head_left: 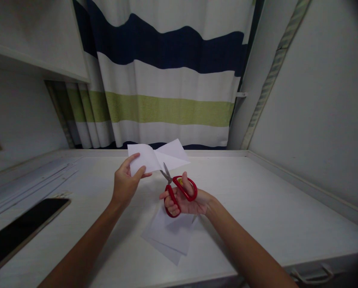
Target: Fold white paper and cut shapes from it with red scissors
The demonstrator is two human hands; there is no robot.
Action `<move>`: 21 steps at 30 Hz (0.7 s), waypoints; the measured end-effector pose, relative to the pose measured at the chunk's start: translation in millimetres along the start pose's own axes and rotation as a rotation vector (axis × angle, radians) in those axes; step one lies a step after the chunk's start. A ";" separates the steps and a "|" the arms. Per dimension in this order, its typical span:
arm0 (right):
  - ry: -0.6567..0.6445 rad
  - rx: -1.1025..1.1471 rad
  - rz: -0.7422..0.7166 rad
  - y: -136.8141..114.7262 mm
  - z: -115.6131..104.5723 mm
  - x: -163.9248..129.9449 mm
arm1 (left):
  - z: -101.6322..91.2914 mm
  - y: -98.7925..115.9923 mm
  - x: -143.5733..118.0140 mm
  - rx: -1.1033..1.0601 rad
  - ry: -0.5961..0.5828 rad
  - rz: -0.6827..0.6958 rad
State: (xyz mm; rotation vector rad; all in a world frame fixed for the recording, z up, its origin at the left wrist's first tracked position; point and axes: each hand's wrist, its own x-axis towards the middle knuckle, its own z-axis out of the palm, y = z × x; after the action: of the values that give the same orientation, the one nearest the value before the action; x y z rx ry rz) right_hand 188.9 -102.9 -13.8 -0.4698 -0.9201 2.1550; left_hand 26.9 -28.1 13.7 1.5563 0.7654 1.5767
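My left hand pinches the left part of a white sheet of paper and holds it up above the white desk. My right hand grips red-handled scissors, fingers through the loops. The metal blades point up and to the left, and they meet the paper's lower edge where a slit divides it into two flaps. The right flap hangs free.
Loose white paper pieces lie on the desk under my right hand. A dark phone rests at the left front. A striped curtain hangs behind the desk. A drawer handle shows at the front right edge.
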 end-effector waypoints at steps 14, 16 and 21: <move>0.000 0.039 -0.040 -0.6 3.0 1.9 | 5.7 4.7 -5.7 0.028 0.044 0.000; -0.008 0.038 -0.044 -1.1 3.7 2.0 | 5.7 3.2 -6.0 0.031 0.041 0.017; -0.025 0.036 -0.051 -0.7 2.5 1.8 | 6.5 1.8 -7.3 0.039 0.042 0.029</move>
State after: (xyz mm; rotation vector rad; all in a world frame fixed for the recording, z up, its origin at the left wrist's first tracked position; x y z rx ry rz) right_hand 186.6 -102.3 -11.7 -0.3978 -0.8962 2.1321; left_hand 32.7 -35.8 11.8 1.5726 0.8041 1.6287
